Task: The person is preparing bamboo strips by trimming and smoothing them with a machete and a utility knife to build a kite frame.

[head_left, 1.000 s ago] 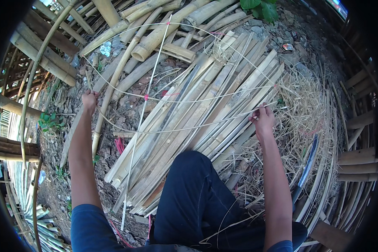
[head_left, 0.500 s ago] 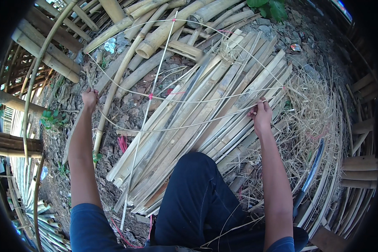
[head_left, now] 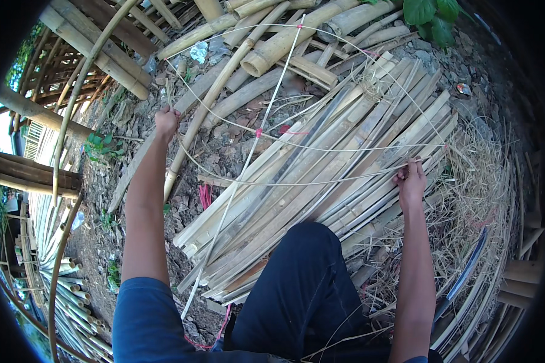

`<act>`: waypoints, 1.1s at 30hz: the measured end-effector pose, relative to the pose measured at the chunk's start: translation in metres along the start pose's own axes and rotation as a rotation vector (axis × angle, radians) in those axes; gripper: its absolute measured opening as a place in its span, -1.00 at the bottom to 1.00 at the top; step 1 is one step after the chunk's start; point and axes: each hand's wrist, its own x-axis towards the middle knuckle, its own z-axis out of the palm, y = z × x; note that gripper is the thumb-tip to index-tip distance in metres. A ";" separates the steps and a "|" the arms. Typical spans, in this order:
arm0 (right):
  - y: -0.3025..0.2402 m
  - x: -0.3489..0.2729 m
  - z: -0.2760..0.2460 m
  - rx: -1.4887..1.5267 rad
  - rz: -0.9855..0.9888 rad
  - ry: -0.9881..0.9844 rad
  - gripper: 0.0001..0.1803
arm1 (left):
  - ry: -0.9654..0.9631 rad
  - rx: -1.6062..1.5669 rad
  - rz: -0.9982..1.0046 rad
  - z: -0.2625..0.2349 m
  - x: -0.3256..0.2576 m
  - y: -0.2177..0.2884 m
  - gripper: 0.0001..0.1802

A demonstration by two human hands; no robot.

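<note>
A thin bamboo strip (head_left: 309,184) bows between my two hands. My left hand (head_left: 167,122) is closed round its left end, and a short piece sticks up above the fist. At the right, my right hand (head_left: 410,183) pinches the other end between thumb and fingers. The strip crosses the long, straight spine (head_left: 278,85) of a light frame of thin bamboo. Curved strips of that frame arch over the spine's top and sag across its middle. A pink tie (head_left: 258,132) binds the spine to the sagging strip.
Beneath the frame lies a pile of split bamboo slats (head_left: 321,145). Thick bamboo poles (head_left: 284,45) lie beyond it. Shavings (head_left: 481,169) and a long blade (head_left: 469,266) are at the right. Pink string (head_left: 205,196) lies left of the slats. My bent knee (head_left: 312,248) is near.
The view has turned, so the whole scene sits further right and is slightly tilted. Both hands keep their hold on the bowed strip, much the same relative to the frame.
</note>
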 end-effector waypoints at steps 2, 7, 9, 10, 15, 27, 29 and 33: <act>-0.001 0.001 -0.001 -0.010 -0.008 -0.008 -0.80 | 0.003 -0.006 -0.006 0.003 0.001 0.001 -0.65; -0.008 0.005 0.004 -0.073 0.000 0.012 -0.80 | 0.011 -0.084 -0.010 -0.003 0.023 -0.008 -0.68; -0.008 0.010 0.006 -0.085 -0.004 0.032 -0.78 | 0.003 -0.099 -0.029 -0.013 0.029 -0.005 -0.69; -0.007 0.011 0.006 -0.089 -0.007 0.046 -0.78 | 0.005 -0.088 -0.020 -0.014 0.030 -0.002 -0.69; -0.008 0.009 0.005 -0.154 -0.008 0.052 -0.79 | -0.015 -0.061 -0.016 -0.006 0.031 0.008 -0.68; 0.010 -0.023 0.012 -0.140 -0.013 0.051 -0.81 | -0.008 0.071 -0.004 -0.016 0.042 0.007 -0.70; 0.014 -0.029 0.009 -0.149 -0.005 0.021 -0.75 | 0.007 0.054 -0.007 -0.015 0.040 0.008 -0.70; 0.018 -0.039 0.014 -0.210 -0.008 0.046 -0.81 | 0.022 0.052 0.005 -0.015 0.036 0.010 -0.69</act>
